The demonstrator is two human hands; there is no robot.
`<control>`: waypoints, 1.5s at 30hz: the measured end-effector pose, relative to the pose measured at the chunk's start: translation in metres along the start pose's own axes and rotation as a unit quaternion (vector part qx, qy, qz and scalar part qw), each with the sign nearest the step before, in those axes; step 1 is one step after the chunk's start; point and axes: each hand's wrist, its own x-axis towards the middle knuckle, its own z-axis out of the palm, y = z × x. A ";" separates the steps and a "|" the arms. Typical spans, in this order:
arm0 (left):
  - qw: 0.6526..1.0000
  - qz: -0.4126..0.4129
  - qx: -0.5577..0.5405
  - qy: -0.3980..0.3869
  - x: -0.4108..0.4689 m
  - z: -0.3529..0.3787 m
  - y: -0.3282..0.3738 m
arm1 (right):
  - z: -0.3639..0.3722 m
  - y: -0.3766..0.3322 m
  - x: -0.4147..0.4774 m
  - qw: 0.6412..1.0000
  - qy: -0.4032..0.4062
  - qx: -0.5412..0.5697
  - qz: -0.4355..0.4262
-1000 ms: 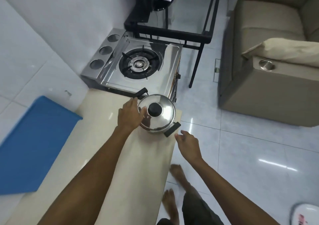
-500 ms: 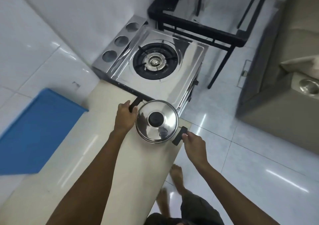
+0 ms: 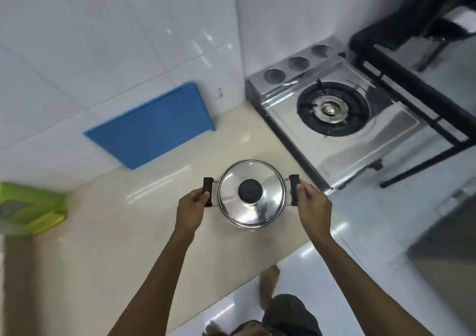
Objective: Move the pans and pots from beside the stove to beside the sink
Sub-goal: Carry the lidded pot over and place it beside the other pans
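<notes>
A shiny steel pot [image 3: 265, 207] with a domed lid and a black knob is over the cream counter [image 3: 123, 243], left of the steel gas stove [image 3: 332, 114]. My left hand [image 3: 192, 208] grips the pot's black left handle. My right hand [image 3: 313, 207] grips its black right handle. The pot stays level between both hands; whether its base touches the counter is hidden by the lid. No sink is in view.
A blue board [image 3: 152, 127] leans against the white tiled wall behind the counter. A green object [image 3: 28, 207] sits at the counter's far left. A black metal-framed table [image 3: 417, 78] stands beyond the stove. My bare feet [image 3: 268, 286] are on the glossy white floor.
Both hands closed on the pot's handles. The pot has shifted left along the counter, away from the stove, and the view swung left, bringing the green object into sight.
</notes>
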 end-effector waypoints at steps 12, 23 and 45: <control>0.933 0.010 -0.158 0.323 -0.178 -0.266 -0.125 | 0.161 -0.172 -0.188 0.951 -0.186 0.055 -0.242; 0.801 -0.045 -0.246 0.543 -0.405 -0.450 -0.293 | 0.281 -0.237 -0.495 0.843 -0.410 0.052 -0.344; 0.650 -0.184 -0.275 0.684 -0.487 -0.793 -0.504 | 0.597 -0.380 -0.887 0.680 -0.606 0.078 -0.405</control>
